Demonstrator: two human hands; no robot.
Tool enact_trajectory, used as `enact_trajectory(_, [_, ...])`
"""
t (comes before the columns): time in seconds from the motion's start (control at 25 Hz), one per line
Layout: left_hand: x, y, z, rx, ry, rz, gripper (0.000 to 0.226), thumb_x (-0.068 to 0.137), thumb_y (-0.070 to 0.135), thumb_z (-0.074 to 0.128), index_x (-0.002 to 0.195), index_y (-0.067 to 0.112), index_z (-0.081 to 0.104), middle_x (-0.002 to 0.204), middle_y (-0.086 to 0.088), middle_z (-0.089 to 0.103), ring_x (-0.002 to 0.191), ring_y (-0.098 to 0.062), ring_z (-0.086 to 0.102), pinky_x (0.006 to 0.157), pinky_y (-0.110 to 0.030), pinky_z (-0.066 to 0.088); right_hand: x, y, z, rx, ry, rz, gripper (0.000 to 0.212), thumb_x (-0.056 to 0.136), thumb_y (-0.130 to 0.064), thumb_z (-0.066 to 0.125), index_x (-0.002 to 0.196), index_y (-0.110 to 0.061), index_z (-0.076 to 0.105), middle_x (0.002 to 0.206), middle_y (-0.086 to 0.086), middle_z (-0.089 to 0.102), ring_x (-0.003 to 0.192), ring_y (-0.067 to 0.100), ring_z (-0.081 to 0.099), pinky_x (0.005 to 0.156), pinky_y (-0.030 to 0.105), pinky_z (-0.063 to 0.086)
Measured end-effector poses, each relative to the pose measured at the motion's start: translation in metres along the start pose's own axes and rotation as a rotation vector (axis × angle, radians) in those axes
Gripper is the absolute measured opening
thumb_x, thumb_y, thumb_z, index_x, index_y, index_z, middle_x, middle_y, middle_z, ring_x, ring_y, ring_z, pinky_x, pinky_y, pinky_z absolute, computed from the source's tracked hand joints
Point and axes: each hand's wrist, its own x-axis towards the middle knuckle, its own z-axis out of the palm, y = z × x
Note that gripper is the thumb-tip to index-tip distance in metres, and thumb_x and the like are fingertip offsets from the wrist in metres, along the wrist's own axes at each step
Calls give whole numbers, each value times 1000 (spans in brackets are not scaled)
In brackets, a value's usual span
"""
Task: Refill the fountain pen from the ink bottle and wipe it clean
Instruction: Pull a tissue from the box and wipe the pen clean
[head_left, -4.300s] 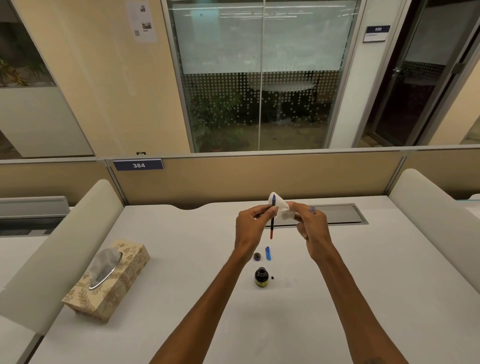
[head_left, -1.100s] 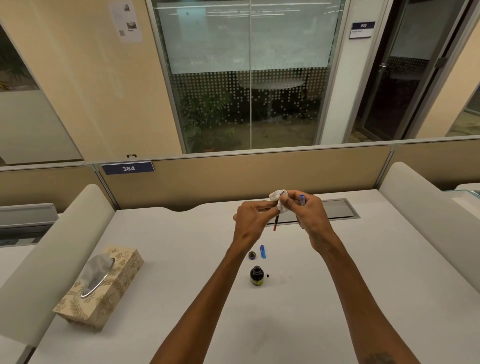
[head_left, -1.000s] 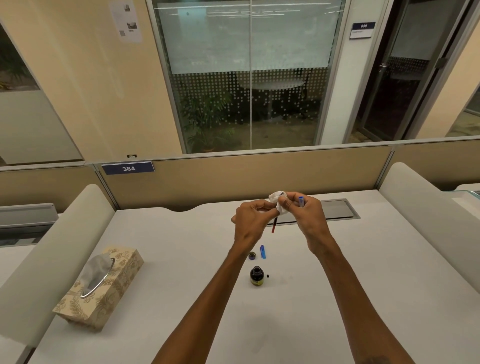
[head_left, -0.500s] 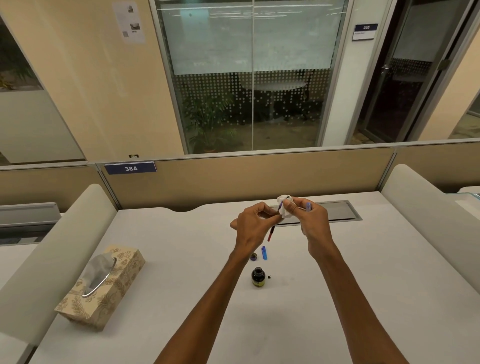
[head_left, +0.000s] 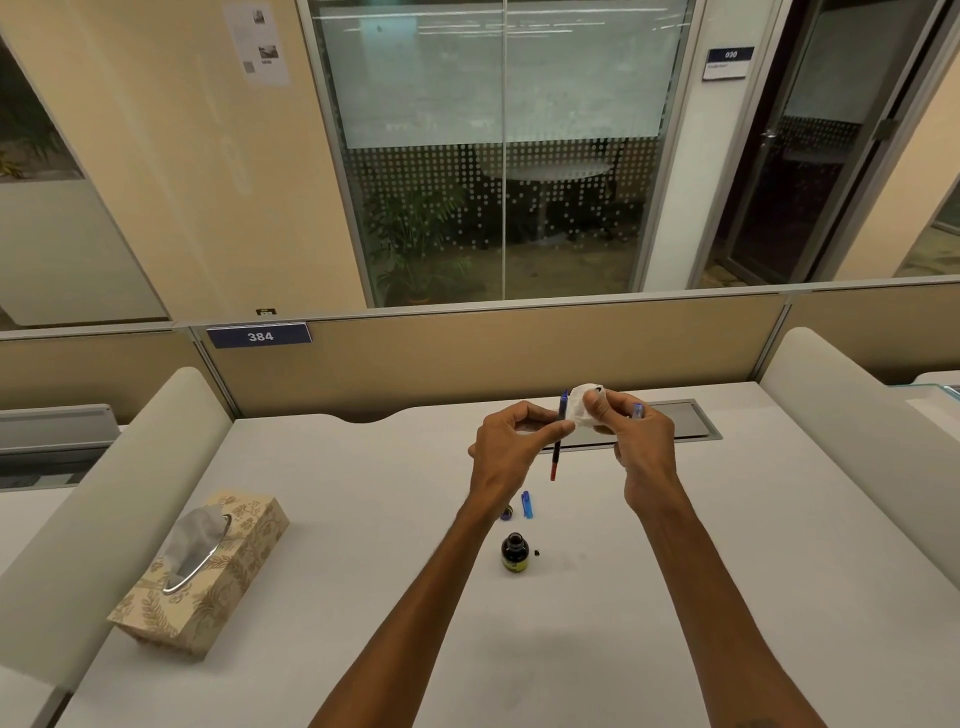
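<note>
While left grip (head_left: 506, 457) pinches pen (head_left: 555, 462), right grip (head_left: 641, 457) pinches tissue (head_left: 581, 410), above white desk (head_left: 363, 519), beige partition (head_left: 519, 358), glass wall (head_left: 441, 156) behind.

Ink bottle (head_left: 514, 555) and blue cap (head_left: 527, 504) obstruct centre; tissue box (head_left: 202, 571) left

"384" on partition plate (head_left: 259, 336); "030" on door sign (head_left: 730, 54).

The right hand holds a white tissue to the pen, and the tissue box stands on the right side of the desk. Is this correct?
Not quite. The head view shows the tissue box on the left side of the desk, not the right. The rest holds: the right hand holds a white tissue to the pen.
</note>
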Motion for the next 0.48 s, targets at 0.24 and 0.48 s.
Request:
enact_trajectory(0.24, [1,2,-1,-45,13,-21,38,68,59,80,89,28,75,86,10,77,90,-10,73,93,-55,53,1,-2,2,-44,-123,2,37,85,-27,73,117,-10,69,102,9,74,70,5,61,63,13,43])
enact_trajectory(0.48, [3,3,-5,-107,16,-85,27,77,39,82,96,21,76,91,4,78,91,-12,73,97,-46,55,1,-2,0,27,-148,10,34,85,-22,73,116,-10,69,103,5,74,93,9,69,72,18,44])
